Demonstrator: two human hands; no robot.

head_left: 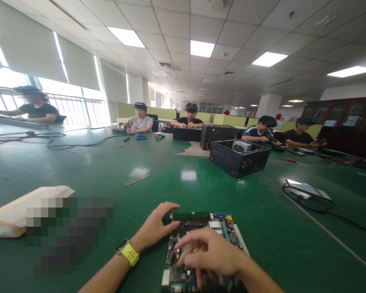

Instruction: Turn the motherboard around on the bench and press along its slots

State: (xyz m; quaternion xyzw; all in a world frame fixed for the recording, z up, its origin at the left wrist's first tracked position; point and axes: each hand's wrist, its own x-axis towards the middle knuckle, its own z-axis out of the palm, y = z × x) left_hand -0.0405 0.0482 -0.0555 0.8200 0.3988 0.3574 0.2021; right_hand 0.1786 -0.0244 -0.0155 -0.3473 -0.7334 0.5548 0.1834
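Observation:
A motherboard lies flat on the green table in front of me. A green memory stick stands in the slot along its far edge. My left hand is at the far left corner of the board, thumb and index finger apart around the stick's left end; whether they touch it I cannot tell. Over the middle of the board hovers my right hand, palm down, its fingers bent and apart. It covers much of the board, and nothing shows in its fingers.
Another memory stick lies beyond the board. A black computer case with a power supply stands further back. At right are a grey device with a cable and a red screwdriver. A pale packet lies left. Several people sit around the table.

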